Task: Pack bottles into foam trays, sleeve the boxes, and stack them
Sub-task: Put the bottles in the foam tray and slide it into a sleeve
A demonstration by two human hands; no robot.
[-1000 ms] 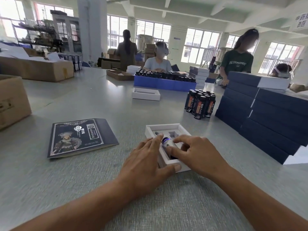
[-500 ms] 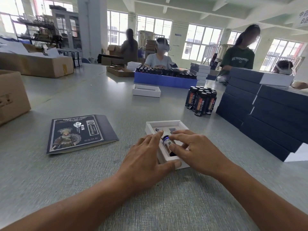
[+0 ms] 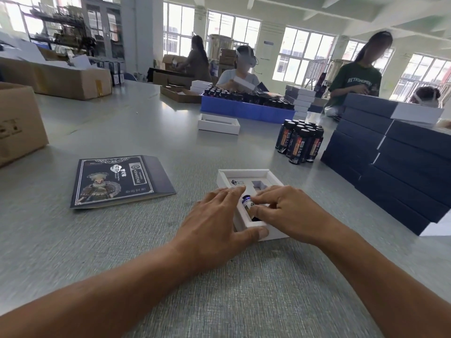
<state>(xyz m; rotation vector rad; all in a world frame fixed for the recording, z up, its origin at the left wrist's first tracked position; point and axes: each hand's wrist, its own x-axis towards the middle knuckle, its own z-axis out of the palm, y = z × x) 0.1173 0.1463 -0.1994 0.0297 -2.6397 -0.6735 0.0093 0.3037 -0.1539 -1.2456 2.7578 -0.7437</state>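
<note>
A white foam tray (image 3: 246, 173) lies on the grey table in front of me. In its left slot lies a dark bottle (image 3: 248, 203) with a blue cap pointing away; the slot to its right shows no bottle. My right hand (image 3: 289, 212) covers the tray's right half, and its thumb and forefinger pinch the bottle. Over the tray's left edge rests my left hand (image 3: 214, 224), fingers straight and thumb against the near rim. A flat dark printed sleeve (image 3: 117, 181) lies to the left.
Several upright bottles (image 3: 300, 142) stand at the right, beside a tall stack of dark blue boxes (image 3: 395, 167). Farther off are another white tray (image 3: 218, 123) and a blue crate of bottles (image 3: 244, 111). A cardboard box (image 3: 17, 123) sits left. People work across the table.
The bottle has gone from tilted with its cap raised to lying lower in the tray's slot under my right fingers. My left hand has stayed on the tray.
</note>
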